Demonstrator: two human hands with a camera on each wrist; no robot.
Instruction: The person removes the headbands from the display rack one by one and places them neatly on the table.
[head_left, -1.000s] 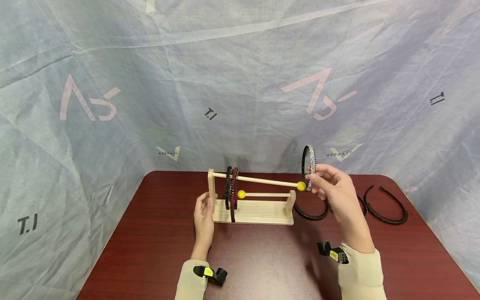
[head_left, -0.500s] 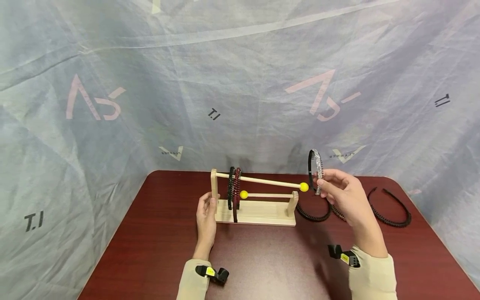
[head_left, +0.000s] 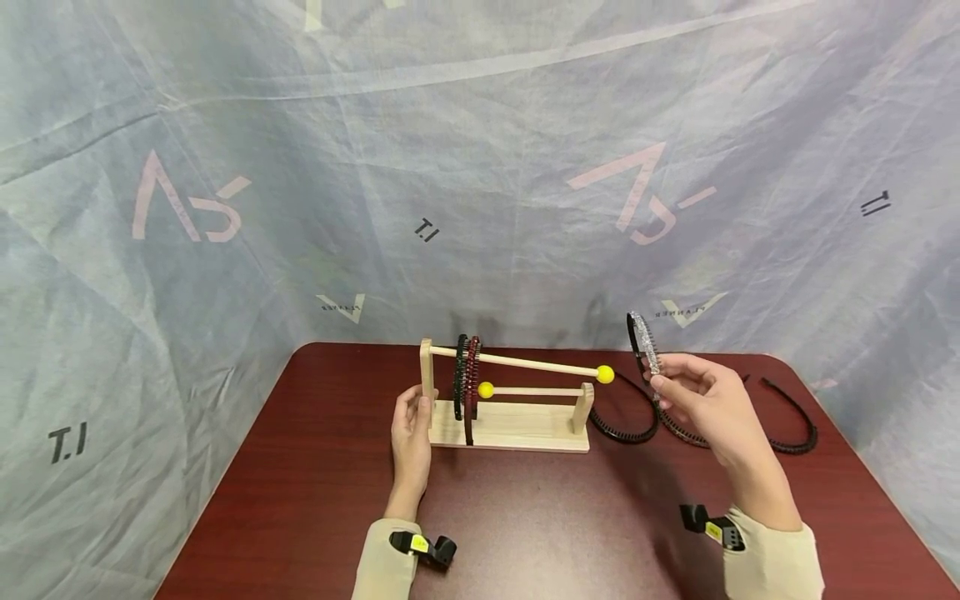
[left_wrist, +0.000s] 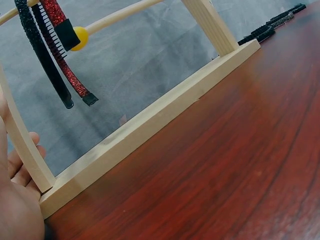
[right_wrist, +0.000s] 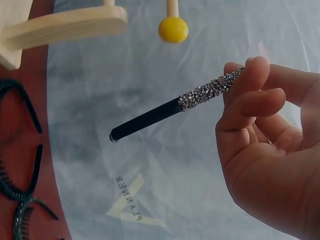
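My right hand point(head_left: 712, 408) pinches a silver-glitter headband point(head_left: 643, 337) with black comb teeth, in the air to the right of a wooden rack's upper rod. In the right wrist view, one bare black end of the headband point(right_wrist: 145, 120) sticks out from the fingers. My left hand point(head_left: 411, 437) holds the left post of the wooden headband rack point(head_left: 532, 423), fingers partly behind the post point(left_wrist: 25, 140). Two headbands hang on the upper rod near that post: a black one point(head_left: 459, 379) and a red-glitter one point(head_left: 472, 379). Yellow balls point(head_left: 605, 374) cap the rod ends.
Right of the rack, several dark headbands lie on the red-brown table point(head_left: 540, 517): one black headband point(head_left: 626, 437) close to the rack, another point(head_left: 798, 447) farther right. My right arm partly covers them. A grey printed cloth point(head_left: 510, 167) hangs behind the table.
My right hand has moved right and slightly down with the silver headband, away from the upper rod's yellow end. The headband now leans to the left. The left hand stays at the post.
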